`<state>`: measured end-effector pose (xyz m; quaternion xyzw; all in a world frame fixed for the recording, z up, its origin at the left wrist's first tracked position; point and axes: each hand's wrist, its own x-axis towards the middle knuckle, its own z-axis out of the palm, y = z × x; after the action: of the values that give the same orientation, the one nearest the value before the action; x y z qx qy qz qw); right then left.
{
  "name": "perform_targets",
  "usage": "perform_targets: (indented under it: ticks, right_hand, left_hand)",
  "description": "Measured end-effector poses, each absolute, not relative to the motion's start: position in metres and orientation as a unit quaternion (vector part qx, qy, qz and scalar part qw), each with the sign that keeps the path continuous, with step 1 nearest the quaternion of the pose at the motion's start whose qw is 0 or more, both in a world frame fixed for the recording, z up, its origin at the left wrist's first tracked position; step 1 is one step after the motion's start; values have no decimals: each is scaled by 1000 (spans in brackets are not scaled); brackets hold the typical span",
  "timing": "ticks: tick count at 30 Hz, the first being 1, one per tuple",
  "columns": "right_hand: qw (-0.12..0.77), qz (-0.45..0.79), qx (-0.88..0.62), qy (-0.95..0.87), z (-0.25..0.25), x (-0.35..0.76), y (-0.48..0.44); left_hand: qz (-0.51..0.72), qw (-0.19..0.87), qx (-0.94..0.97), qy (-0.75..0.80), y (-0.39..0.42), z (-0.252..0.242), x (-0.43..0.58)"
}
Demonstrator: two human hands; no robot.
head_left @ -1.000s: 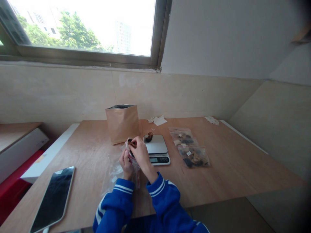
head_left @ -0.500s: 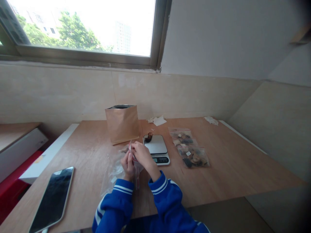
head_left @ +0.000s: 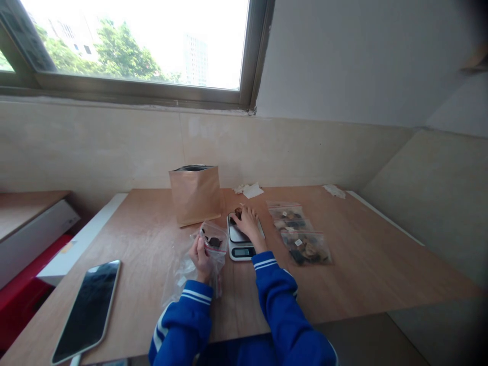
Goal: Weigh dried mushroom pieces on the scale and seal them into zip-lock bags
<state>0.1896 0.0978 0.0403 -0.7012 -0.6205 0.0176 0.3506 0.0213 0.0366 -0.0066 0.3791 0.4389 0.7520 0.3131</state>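
Observation:
My left hand [head_left: 201, 256] pinches the edge of a small clear zip bag [head_left: 224, 248] with a red seal line. Dark dried pieces [head_left: 214, 242] show inside that bag. Over the white kitchen scale [head_left: 241, 253], my right hand [head_left: 247, 223] closes its fingers on a curled dark-brown dried piece [head_left: 238, 211] at the back of the plate, partly hiding it. More clear plastic bags [head_left: 181, 277] lie flat under and beside my left hand. The scale's display is lit, but its digits are too small to read.
Behind the bags stands an open brown paper pouch [head_left: 196, 195]. Filled zip bags [head_left: 307, 249] with labels lie in a row right of the scale. A phone [head_left: 87, 310] with a cable rests at the left. Paper scraps [head_left: 252, 191] lie by the wall.
My right hand has left the zip bag and moved right and forward to the brown piece on the scale. The zip bag, held by my left hand, now shows its dark contents.

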Motion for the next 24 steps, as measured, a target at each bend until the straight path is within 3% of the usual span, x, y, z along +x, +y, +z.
perform_targets:
  ticks: [5, 10, 15, 24]
  right_hand:
    - [339, 2, -686, -644, 33, 195, 95]
    - [453, 115, -600, -649, 54, 184, 78]
    - [537, 201, -491, -656, 91, 154, 55]
    - [399, 254, -444, -761, 102, 134, 39]
  left_hand:
    - [752, 329, 363, 441, 37, -7, 23]
    - [763, 292, 350, 459, 38, -5, 24]
    - [748, 343, 379, 423, 33, 6, 25]
    - [762, 348, 333, 434, 38, -3, 24]
